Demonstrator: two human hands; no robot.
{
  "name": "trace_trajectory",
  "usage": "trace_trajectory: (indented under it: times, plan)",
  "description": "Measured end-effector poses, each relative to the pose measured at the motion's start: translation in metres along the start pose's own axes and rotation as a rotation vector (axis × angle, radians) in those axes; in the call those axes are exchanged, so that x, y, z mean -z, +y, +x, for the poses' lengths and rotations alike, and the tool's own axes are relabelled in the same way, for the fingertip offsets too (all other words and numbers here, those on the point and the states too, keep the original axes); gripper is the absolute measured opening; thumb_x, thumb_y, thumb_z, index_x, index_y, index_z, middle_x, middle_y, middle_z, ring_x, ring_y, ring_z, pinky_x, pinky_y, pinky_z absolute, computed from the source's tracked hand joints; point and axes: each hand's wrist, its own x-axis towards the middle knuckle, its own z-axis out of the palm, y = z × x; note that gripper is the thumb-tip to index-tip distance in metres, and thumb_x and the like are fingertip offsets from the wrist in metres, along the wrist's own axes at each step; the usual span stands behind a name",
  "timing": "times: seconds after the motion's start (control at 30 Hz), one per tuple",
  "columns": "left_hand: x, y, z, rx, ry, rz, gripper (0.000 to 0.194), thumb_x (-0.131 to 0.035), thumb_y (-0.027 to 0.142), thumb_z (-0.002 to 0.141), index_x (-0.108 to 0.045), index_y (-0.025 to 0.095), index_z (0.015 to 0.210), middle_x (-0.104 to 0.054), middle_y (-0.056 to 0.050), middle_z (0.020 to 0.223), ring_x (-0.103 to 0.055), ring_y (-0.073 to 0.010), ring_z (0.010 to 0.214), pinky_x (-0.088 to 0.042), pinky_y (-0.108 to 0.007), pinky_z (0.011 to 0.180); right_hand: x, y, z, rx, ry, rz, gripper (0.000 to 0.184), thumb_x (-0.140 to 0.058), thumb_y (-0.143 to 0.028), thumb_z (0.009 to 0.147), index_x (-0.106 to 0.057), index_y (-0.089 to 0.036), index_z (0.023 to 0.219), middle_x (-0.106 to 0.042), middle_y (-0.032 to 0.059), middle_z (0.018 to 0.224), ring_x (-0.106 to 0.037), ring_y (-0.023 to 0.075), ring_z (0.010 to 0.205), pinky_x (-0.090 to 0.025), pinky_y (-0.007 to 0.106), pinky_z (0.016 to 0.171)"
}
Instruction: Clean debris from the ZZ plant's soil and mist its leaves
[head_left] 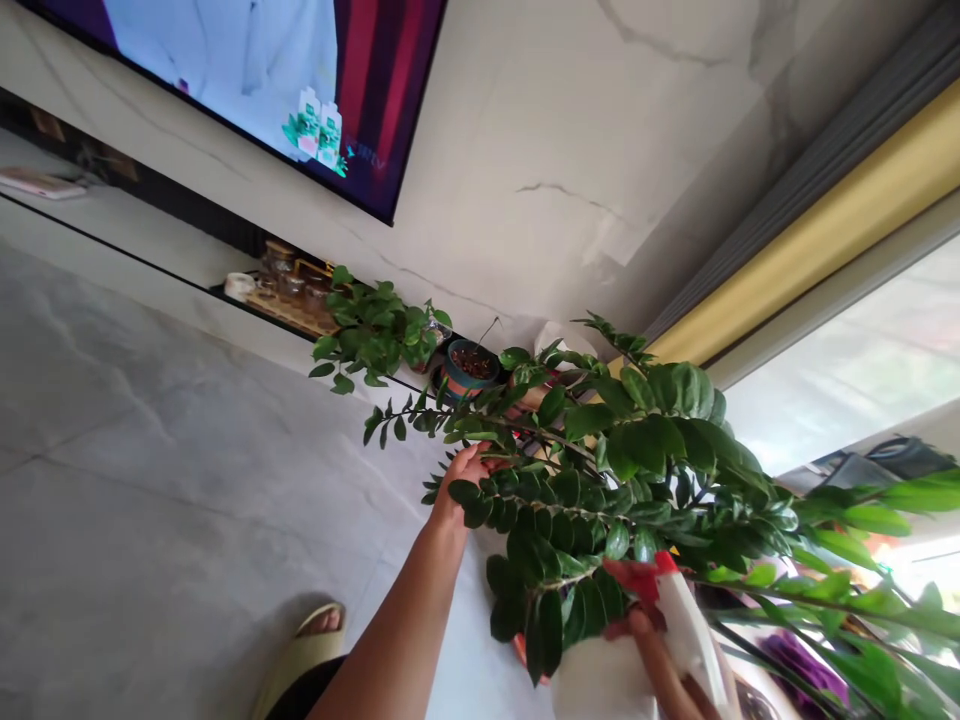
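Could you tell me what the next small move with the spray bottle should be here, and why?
Probably squeeze the trigger. The right hand holds the spray bottle with its red nozzle close against the leafy plant, while the left hand reaches in among the stems, seemingly parting them. The leaves in front look dry, though that is hard to judge.
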Motion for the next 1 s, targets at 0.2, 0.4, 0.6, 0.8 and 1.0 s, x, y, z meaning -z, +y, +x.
trace_trajectory:
  times: [0.2, 0.4, 0.6, 0.8, 1.0]
  plan:
    - [0.011, -0.006, -0.012, -0.001, -0.335, 0.156, 0.05, -0.071, 0.037, 0.089, -0.066, 0.025, 0.138, -0.077, -0.012, 0.13, -0.069, -0.0354, 0.129, -0.048, -0.056, 0.115, -0.025, -0.012, 0.049, -0.052, -0.13, 0.265, 0.056, -0.07, -0.058, 0.094, -0.068, -0.022, 0.137, -0.074, 0.0137, 0.135, -0.077, 0.0228, 0.073, -0.063, 0.03, 0.058]
    - [0.013, -0.012, -0.015, -0.024, -0.534, 0.232, 0.061, -0.078, 0.043, 0.089, -0.061, 0.029, 0.145, -0.075, -0.009, 0.136, -0.062, -0.0332, 0.138, -0.04, -0.055, 0.123, -0.045, 0.005, 0.046, 0.018, -0.264, 0.361, 0.051, -0.071, -0.046, 0.095, -0.068, -0.026, 0.142, -0.072, 0.0127, 0.138, -0.077, 0.0248, 0.084, -0.067, 0.035, 0.067]
    - [0.002, -0.03, -0.021, -0.022, -0.547, 0.292, 0.066, -0.085, 0.065, 0.078, -0.069, 0.031, 0.132, -0.076, -0.008, 0.133, -0.06, -0.0375, 0.14, -0.045, -0.054, 0.12, -0.027, 0.003, 0.016, 0.002, -0.343, 0.276, 0.048, -0.071, -0.041, 0.096, -0.069, -0.023, 0.14, -0.078, 0.0126, 0.12, -0.076, 0.0236, 0.079, -0.066, 0.033, 0.068]
    - [-0.006, -0.049, -0.039, -0.047, -0.451, 0.324, 0.083, -0.087, 0.08, 0.062, -0.074, 0.025, 0.122, -0.077, -0.014, 0.125, -0.054, -0.0418, 0.145, -0.05, -0.056, 0.116, -0.005, -0.019, -0.01, 0.028, -0.207, 0.151, 0.053, -0.066, -0.055, 0.097, -0.07, -0.022, 0.139, -0.08, 0.0131, 0.112, -0.073, 0.0219, 0.07, -0.066, 0.032, 0.066]
    - [-0.006, -0.059, -0.069, 0.124, -0.405, 0.38, 0.076, -0.091, 0.07, 0.066, -0.075, 0.022, 0.122, -0.079, -0.015, 0.121, -0.061, -0.0414, 0.138, -0.047, -0.058, 0.119, 0.021, -0.05, -0.026, -0.016, -0.099, 0.166, 0.049, -0.071, -0.06, 0.094, -0.075, -0.029, 0.132, -0.081, 0.0101, 0.113, -0.074, 0.0203, 0.065, -0.067, 0.031, 0.067]
